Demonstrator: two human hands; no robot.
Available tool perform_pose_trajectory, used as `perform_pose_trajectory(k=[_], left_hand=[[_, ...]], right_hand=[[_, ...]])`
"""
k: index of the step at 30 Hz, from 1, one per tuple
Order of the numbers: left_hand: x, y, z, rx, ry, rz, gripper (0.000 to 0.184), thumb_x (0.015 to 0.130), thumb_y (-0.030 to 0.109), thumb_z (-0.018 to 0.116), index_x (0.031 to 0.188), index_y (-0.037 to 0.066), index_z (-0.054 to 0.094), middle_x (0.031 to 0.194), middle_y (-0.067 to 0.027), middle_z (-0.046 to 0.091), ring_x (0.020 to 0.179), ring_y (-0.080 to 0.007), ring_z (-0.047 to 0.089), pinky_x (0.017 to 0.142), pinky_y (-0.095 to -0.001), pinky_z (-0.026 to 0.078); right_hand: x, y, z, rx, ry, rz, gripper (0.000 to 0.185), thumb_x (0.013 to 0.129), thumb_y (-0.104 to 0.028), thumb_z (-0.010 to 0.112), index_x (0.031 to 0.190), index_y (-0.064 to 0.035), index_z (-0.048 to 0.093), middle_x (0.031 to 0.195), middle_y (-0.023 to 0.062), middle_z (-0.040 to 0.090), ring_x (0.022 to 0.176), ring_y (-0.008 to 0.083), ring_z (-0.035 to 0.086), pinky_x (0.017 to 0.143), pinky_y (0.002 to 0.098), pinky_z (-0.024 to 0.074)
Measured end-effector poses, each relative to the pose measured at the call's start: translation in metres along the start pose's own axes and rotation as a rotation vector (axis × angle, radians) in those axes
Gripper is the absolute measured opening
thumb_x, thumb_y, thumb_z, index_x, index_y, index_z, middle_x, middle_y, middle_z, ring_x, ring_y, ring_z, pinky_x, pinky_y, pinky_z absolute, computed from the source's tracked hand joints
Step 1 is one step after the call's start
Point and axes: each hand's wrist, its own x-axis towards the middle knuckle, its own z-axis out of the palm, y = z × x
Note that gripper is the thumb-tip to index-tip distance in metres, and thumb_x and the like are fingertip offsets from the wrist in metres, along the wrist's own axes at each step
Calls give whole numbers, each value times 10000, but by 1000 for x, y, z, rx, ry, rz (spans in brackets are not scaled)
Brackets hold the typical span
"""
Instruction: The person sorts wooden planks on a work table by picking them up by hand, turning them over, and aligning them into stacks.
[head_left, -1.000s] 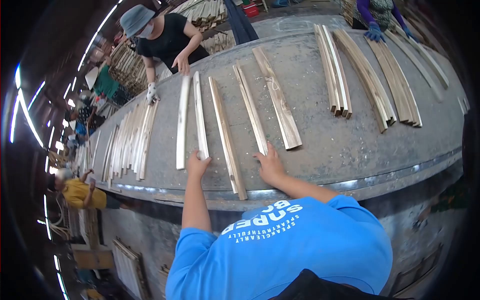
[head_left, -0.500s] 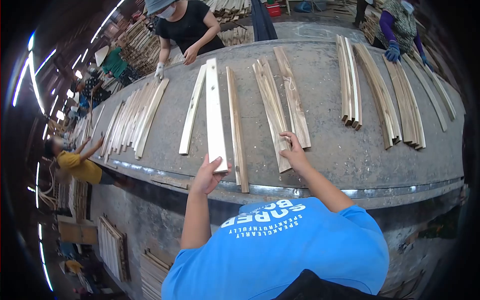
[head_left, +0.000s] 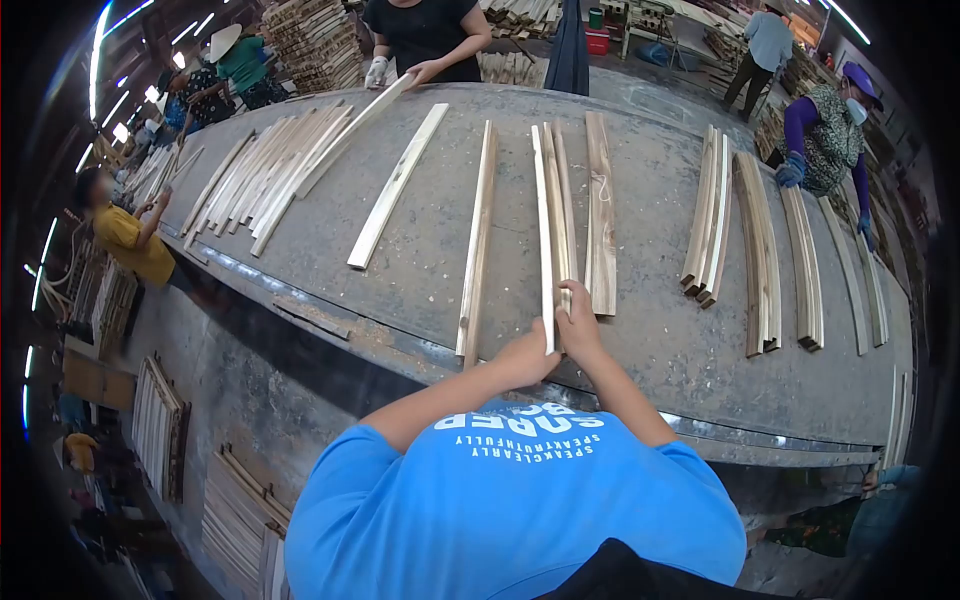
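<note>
Near the table's front edge, my left hand (head_left: 528, 358) is closed on the near end of a pale wooden strip (head_left: 545, 250), which stands on its narrow edge. My right hand (head_left: 581, 325) is beside it, fingers wrapped round the near ends of brown wooden strips (head_left: 563, 210) lying against the pale one. A wider brown board (head_left: 601, 200) with a light mark lies just right of them. To the left lie narrow brown strips (head_left: 478, 240) side by side, and farther left a single pale strip (head_left: 398, 190).
Across the grey table (head_left: 400, 300), a person in black (head_left: 425, 35) holds a strip (head_left: 355, 130) over a row of strips (head_left: 265, 180). At right, a person's gloved hand (head_left: 790, 170) touches a stack (head_left: 803, 270). More stacks (head_left: 757, 250) lie nearby. A person in yellow (head_left: 135, 235) stands left.
My left hand has moved right with the pale strip, which has turned onto its edge against the brown strips. The person across has lifted a strip. The view has shifted.
</note>
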Motion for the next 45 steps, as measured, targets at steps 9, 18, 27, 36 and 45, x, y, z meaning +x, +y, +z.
perform_pose_trajectory(k=[9, 18, 27, 36, 45], left_hand=[[20, -12, -79, -301, -201, -23, 327, 1004, 250, 521, 1214, 41, 660, 800, -71, 677, 595, -157, 636, 557, -286, 526], [70, -230, -226, 453, 908, -668, 781, 965, 321, 651, 1600, 90, 261, 1653, -223, 235, 1511, -396, 285, 1195, -539, 323], [76, -226, -242, 484, 719, -705, 729, 877, 480, 751, 1422, 54, 521, 1427, -193, 524, 1356, -393, 448, 1111, -546, 397], [60, -200, -223, 448, 806, -597, 858, 668, 311, 899, 1317, -64, 482, 1291, -266, 572, 1250, -408, 540, 1000, -474, 515], [-12, -159, -203, -386, 692, -355, 686, 716, 299, 777, 1205, -136, 570, 1048, -242, 690, 928, -314, 706, 743, -409, 566]], right_hand=[[-6, -15, 3, -298, -135, 179, 819, 827, -171, 781, 1535, -172, 369, 1598, 353, 201, 1422, 521, 367, 1174, 494, 365], [-6, -18, 0, -285, 20, 239, 750, 798, -195, 764, 1473, -179, 438, 1420, 234, 439, 1260, 448, 527, 1041, 492, 487], [-5, -21, 6, -347, 41, 229, 715, 805, -221, 769, 1455, -218, 472, 1373, 212, 474, 1277, 405, 514, 1018, 490, 494], [-7, -15, 9, -349, 48, 190, 671, 808, -196, 757, 1428, -173, 501, 1348, 232, 469, 1261, 431, 511, 1051, 485, 465], [-7, -14, 11, -353, 31, 174, 664, 818, -197, 758, 1430, -162, 503, 1379, 248, 455, 1274, 447, 502, 1055, 498, 459]])
